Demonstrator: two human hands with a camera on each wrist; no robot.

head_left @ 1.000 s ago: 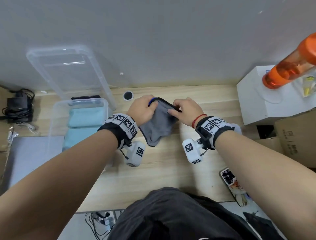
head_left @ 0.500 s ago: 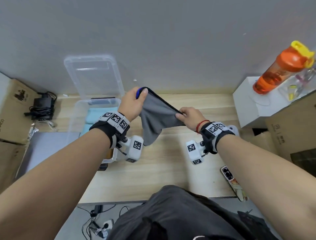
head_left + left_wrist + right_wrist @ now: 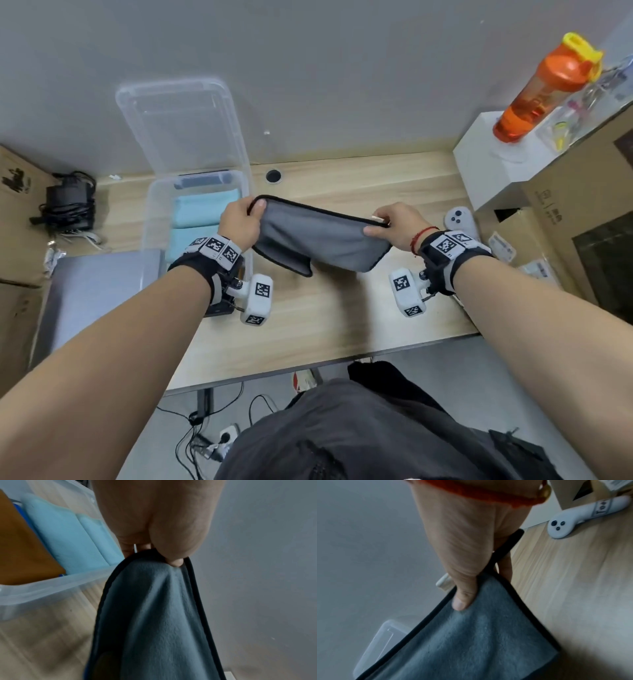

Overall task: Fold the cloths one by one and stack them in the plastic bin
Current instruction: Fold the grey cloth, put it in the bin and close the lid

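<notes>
While your left hand and right hand pinch the grey cloth taut above the desk, blue cloths already sit in the bin; this one needs folding.

The gray cloth hides the fingers of the left hand and right hand behind its held edge; only the thumbs show. In the left wrist view, the lower cloth end is cut off by the frame bottom. An orange cloth in the plastic bin is cut off at the left edge. The table is blurred.
</notes>
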